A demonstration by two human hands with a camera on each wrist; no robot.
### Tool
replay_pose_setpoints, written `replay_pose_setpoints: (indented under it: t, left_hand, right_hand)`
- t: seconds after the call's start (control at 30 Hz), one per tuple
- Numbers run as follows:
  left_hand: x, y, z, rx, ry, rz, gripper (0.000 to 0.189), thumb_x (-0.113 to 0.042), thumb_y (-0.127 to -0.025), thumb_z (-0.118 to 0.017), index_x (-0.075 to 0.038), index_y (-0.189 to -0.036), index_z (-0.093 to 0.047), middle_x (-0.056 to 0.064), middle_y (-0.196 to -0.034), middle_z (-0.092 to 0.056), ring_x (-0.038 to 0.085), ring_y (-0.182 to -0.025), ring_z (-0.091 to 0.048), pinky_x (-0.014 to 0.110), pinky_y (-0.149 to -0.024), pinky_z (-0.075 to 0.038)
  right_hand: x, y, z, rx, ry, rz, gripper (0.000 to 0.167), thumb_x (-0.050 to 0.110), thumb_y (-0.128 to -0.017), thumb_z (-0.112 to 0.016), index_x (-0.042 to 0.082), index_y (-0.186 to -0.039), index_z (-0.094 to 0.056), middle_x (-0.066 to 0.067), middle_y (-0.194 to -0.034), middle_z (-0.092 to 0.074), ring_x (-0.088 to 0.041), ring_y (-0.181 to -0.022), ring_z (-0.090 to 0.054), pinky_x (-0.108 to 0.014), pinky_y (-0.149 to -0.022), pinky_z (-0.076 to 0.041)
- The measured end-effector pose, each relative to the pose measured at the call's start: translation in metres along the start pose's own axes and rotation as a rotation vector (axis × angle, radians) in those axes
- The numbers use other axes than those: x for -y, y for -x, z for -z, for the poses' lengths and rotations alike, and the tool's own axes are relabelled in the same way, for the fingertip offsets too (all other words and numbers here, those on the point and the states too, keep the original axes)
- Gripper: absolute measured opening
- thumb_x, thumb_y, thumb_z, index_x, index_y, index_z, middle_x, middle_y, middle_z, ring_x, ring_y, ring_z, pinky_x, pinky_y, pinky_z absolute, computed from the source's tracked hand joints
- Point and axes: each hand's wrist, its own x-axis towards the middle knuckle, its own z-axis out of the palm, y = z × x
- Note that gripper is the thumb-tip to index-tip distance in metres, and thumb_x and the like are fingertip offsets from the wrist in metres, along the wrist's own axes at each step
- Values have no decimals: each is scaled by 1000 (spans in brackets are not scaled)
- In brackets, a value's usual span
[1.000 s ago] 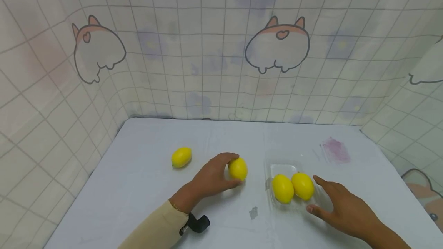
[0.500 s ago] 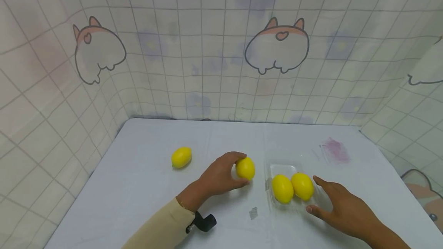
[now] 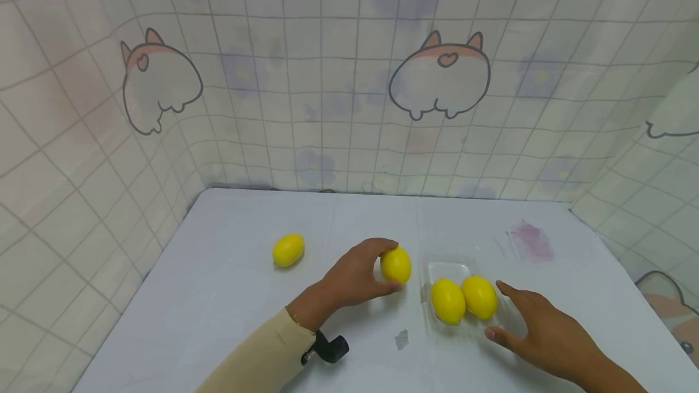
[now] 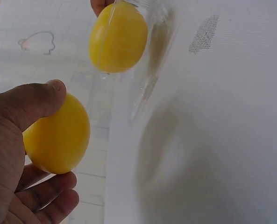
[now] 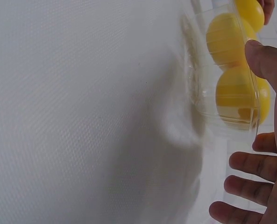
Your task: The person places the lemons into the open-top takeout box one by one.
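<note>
My left hand [image 3: 357, 278] pinches a yellow lemon [image 3: 395, 265] between thumb and fingers, held above the table just left of a clear plastic container [image 3: 448, 269]. Inside that container lie two more lemons side by side, a left one [image 3: 448, 301] and a right one [image 3: 480, 297]. At the container's right side is my right hand [image 3: 546, 329], thumb and fingers spread apart and nothing gripped. In the right wrist view its thumb [image 5: 264, 60] lies by the container's rim; whether it touches cannot be told. The left wrist view shows the held lemon [image 4: 59, 135] in the fingers.
Another lemon [image 3: 288, 250] lies on the white table [image 3: 218, 296] at the back left. A small grey patch [image 3: 401, 339] marks the table in front of the container, and a pinkish patch [image 3: 531, 240] lies at the back right. A patterned curtain [image 3: 327, 77] surrounds the table.
My left hand has carried its lemon to the right, closer to the container. The right hand and the lemons in the container have stayed in place.
</note>
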Motion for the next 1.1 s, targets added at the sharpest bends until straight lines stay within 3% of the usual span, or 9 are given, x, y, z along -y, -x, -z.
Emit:
replay_pose_setpoints:
  t: [0.33,0.6,1.1]
  left_hand:
    - [-8,-10,-4,13,10,-16,73,-40,-87,-83,-17,-148,-52,-5,-150,-51,14,-137,-48,35,-115,-39]
    - [-15,-16,-8,7,10,-60,73,-37,-87,-84,-15,-149,-52,-4,-150,-51,14,-137,-48,34,-115,-38]
    - [-28,-30,-13,10,18,-95,69,-35,-87,-84,-15,-146,-54,-3,-149,-53,14,-136,-48,30,-114,-38]
  right_hand:
    - [-2,-1,-1,45,11,-31,110,86,-77,-58,9,-153,-43,-25,-143,-53,-47,-123,-55,-68,-83,-52]
    - [-1,1,-1,14,8,-17,107,85,-78,-59,11,-153,-44,-22,-143,-55,-46,-124,-55,-67,-84,-52]
    - [-1,-1,0,34,11,-15,109,86,-78,-59,9,-153,-43,-24,-143,-54,-47,-124,-54,-68,-83,-52]
